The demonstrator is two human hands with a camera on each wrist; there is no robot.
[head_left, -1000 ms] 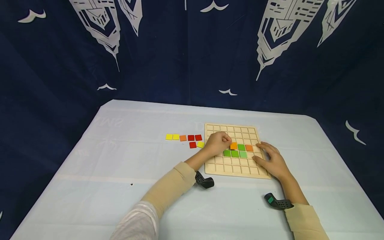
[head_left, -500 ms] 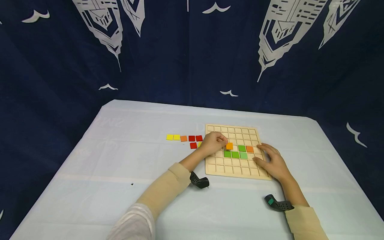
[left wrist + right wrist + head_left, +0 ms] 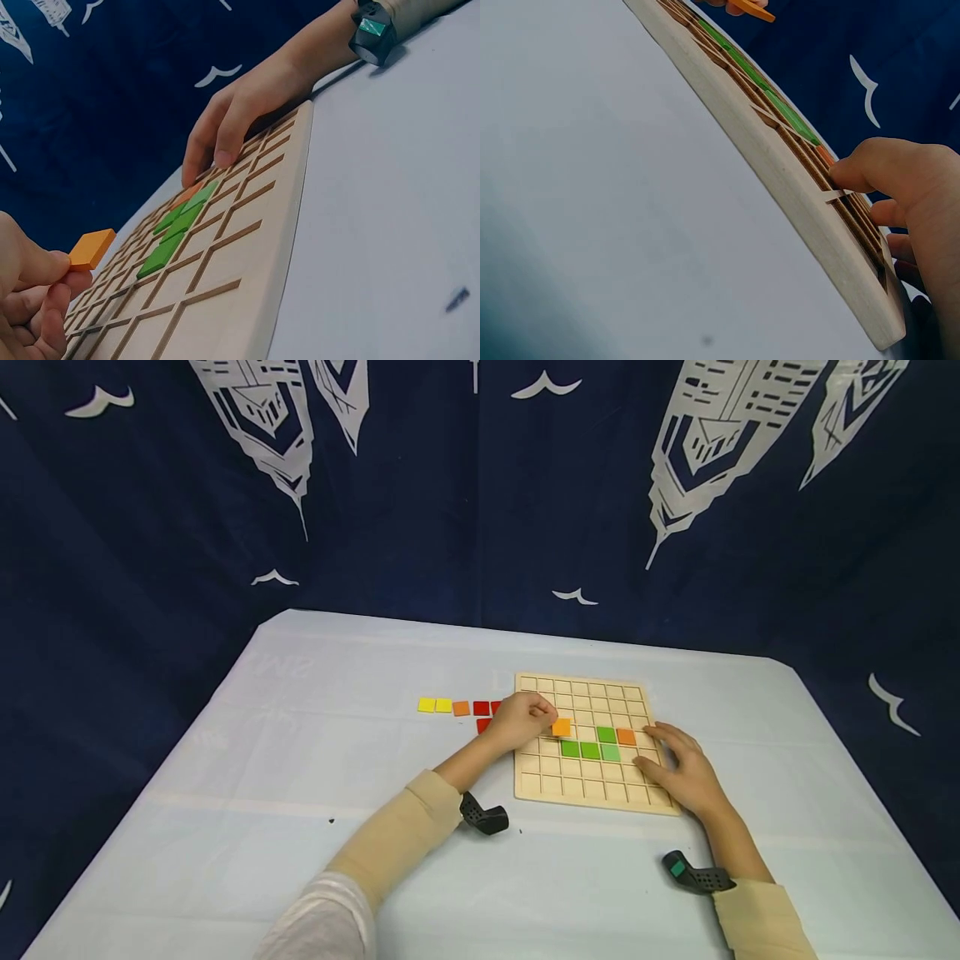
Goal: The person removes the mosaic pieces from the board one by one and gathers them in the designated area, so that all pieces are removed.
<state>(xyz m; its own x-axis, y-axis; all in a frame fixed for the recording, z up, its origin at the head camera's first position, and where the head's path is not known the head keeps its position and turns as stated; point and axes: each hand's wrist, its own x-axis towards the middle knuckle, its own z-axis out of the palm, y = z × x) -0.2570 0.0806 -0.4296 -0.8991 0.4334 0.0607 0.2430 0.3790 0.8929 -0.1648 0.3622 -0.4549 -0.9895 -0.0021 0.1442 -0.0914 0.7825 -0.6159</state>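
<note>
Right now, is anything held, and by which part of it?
An orange tile, pinched at one edge by the left hand. The right hand touches the board.

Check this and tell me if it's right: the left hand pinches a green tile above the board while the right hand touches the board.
One thing is wrong: the tile that the left hand pinches above the board is an orange tile, as the left wrist view shows.
</note>
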